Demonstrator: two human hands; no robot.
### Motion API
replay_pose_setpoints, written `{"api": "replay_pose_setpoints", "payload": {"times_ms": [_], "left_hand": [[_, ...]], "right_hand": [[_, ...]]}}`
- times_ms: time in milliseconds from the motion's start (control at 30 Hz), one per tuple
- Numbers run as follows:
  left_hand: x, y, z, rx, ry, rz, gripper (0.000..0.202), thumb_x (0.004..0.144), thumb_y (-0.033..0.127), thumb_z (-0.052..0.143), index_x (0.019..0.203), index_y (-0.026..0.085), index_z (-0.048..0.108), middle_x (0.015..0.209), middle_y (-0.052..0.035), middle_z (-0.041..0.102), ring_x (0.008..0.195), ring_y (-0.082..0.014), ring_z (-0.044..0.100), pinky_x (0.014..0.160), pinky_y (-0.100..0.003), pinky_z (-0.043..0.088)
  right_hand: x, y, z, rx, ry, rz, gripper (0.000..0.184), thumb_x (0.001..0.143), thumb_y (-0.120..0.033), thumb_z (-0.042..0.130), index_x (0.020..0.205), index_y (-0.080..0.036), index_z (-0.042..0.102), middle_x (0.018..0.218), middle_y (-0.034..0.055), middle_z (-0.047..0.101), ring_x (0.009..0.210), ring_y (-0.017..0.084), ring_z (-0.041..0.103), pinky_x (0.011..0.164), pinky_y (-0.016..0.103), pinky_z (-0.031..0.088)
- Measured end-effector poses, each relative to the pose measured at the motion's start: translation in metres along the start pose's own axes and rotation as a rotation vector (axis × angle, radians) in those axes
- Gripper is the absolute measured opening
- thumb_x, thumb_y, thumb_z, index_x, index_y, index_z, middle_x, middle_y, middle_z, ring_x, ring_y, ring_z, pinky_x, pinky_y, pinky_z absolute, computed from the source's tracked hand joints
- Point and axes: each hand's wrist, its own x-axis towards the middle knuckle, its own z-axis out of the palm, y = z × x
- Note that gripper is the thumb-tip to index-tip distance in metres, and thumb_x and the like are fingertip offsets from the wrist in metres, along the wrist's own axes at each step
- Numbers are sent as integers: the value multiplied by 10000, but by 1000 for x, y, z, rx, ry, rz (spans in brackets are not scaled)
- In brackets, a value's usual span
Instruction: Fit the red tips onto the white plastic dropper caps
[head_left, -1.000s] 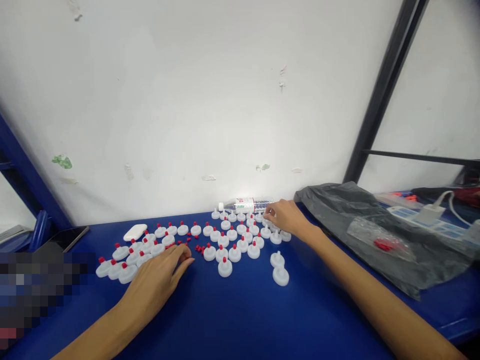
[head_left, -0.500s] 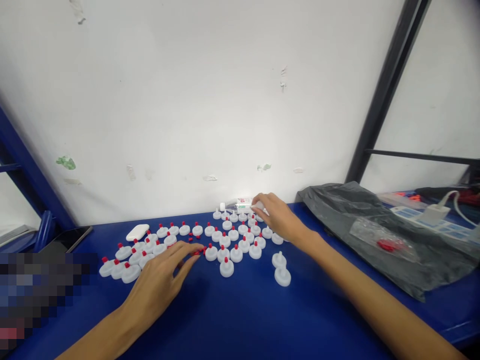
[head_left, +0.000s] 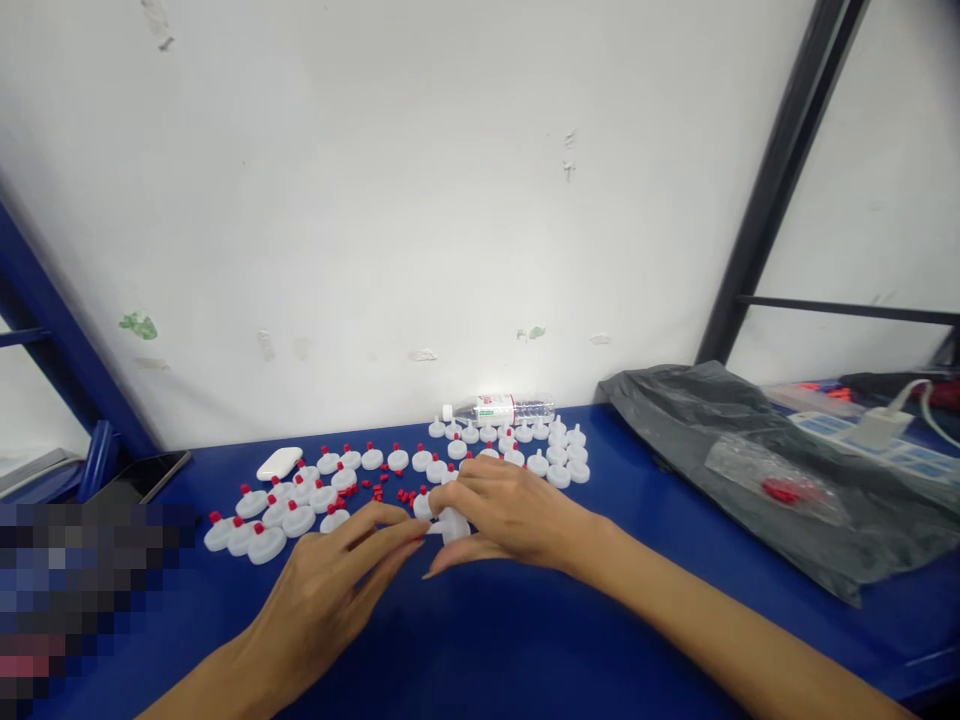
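Observation:
My right hand [head_left: 499, 512] grips a white nozzle cap [head_left: 454, 526] between thumb and fingers, its spout tipped toward the left. At the spout's end, the pinched fingers of my left hand [head_left: 349, 565] meet it; whatever they hold is hidden. Small loose red tip caps [head_left: 379, 492] lie scattered behind my hands. To the left stand several white nozzle caps with red tips [head_left: 266, 543]. More white nozzle caps with bare spouts [head_left: 557, 475] stand at the back right, and some red-tipped ones are partly hidden behind my right hand.
A clear plastic bottle [head_left: 495, 409] lies along the wall behind the caps. A white case [head_left: 280, 463] and a dark phone [head_left: 154, 478] are on the left. On the right, a grey plastic bag [head_left: 697, 420] carries a clear packet of red pieces [head_left: 780, 488].
My right hand has come from the back near the bottle to the front middle and now holds a white nozzle cap. My left hand has moved slightly right to the spout.

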Motion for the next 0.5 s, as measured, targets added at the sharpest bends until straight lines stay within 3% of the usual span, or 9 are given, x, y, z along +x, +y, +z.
{"api": "replay_pose_setpoints", "payload": {"times_ms": [133, 333, 433, 500], "left_hand": [[-1, -3, 1, -13, -21, 17, 302, 986, 191, 528, 1257, 308, 593, 1058, -24, 709, 855, -119, 724, 755, -183, 577], [1, 1, -1, -53, 14, 33, 253, 966, 186, 573, 1200, 271, 615, 1020, -17, 728, 822, -115, 720, 672, -160, 560], [3, 6, -1, -69, 37, -29, 179, 967, 236, 584, 1134, 267, 641, 935, 9, 743, 683, -90, 699, 552, -144, 518], [4, 7, -1, -66, 78, -89, 153, 955, 282, 607, 1101, 263, 651, 846, 32, 742, 585, -77, 660, 496, -149, 487]], "right_hand": [[0, -4, 4, -30, 22, -35, 440, 937, -609, 492, 997, -182, 581, 732, 10, 629, 694, 155, 602, 660, 271, 459], [-3, -11, 10, -36, 27, 56, 419, 977, -586, 426, 1004, -195, 573, 790, -2, 674, 636, 121, 638, 612, 244, 481], [-4, -12, 11, 13, -13, 41, 433, 949, -592, 465, 1072, -189, 567, 907, 23, 692, 740, 138, 673, 674, 252, 530], [-6, -11, 11, 60, -34, 23, 389, 966, -513, 504, 1176, -187, 539, 1035, 46, 693, 858, 154, 684, 771, 273, 554]]}}
